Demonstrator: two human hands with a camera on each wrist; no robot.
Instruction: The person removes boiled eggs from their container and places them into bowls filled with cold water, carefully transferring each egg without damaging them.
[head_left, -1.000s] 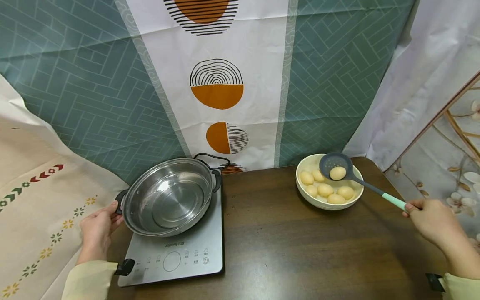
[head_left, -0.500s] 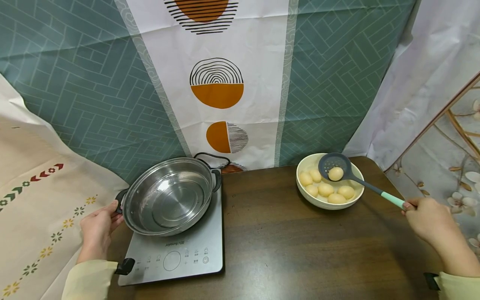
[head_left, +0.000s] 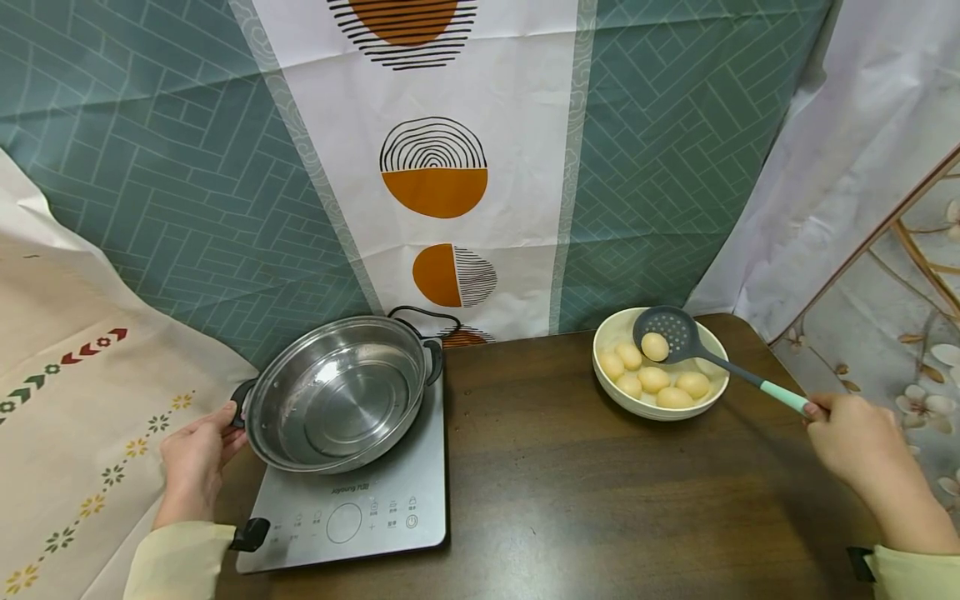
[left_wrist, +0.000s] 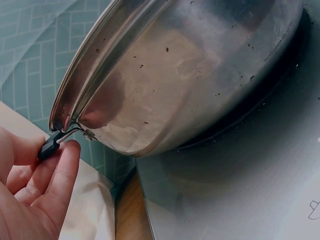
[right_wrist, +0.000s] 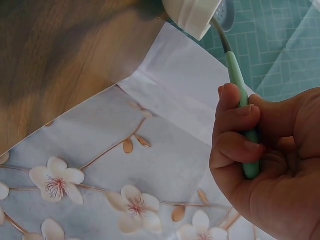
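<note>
My left hand (head_left: pixel 197 457) pinches the black side handle (left_wrist: pixel 49 147) of a wide stainless steel pot (head_left: pixel 352 400), thumb above and fingers below. The pot sits on a flat induction cooker (head_left: pixel 360 517). On the right, my right hand (head_left: pixel 862 437) grips the mint-green handle (right_wrist: pixel 243 95) of a grey slotted ladle (head_left: pixel 678 329). Its perforated head is over the far side of a cream bowl (head_left: pixel 637 408). One pale yellow, egg-shaped piece (head_left: pixel 655 347) lies at the left of the ladle's head. Several more such pieces (head_left: pixel 674 397) lie in the bowl below.
A brown wooden table (head_left: pixel 555 467) lies between cooker and bowl. A black power cord (head_left: pixel 423 313) runs behind the pot. Patterned cloth (head_left: pixel 517 167) hangs along the back, with a floral panel (head_left: pixel 900 350) at the right edge.
The ladle's head has shifted slightly left over the bowl, and the egg-shaped piece has rolled to the left side of it. My left hand and the pot stay in place.
</note>
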